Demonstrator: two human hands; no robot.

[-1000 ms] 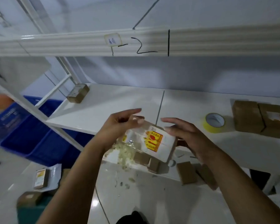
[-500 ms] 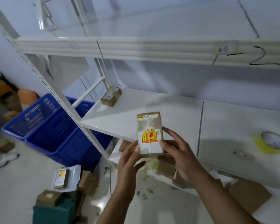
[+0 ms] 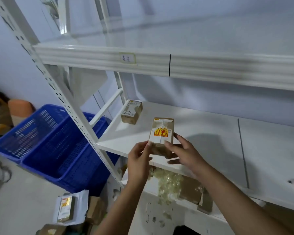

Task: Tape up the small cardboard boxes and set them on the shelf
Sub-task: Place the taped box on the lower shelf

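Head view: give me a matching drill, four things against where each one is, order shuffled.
1 stickered box
2 labelled box
3 blue crates
4 paper tag

a on the floor
b front edge of upper shelf
c held by left hand and right hand
d back left corner of middle shelf

Pairs: 1-c, 2-d, 3-a, 4-b

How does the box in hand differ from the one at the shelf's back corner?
The held box carries a yellow-and-red sticker; the shelf box a white label. Left hand and right hand grip the held box near the shelf front edge; the shelf box sits untouched. Both are small brown cardboard boxes.
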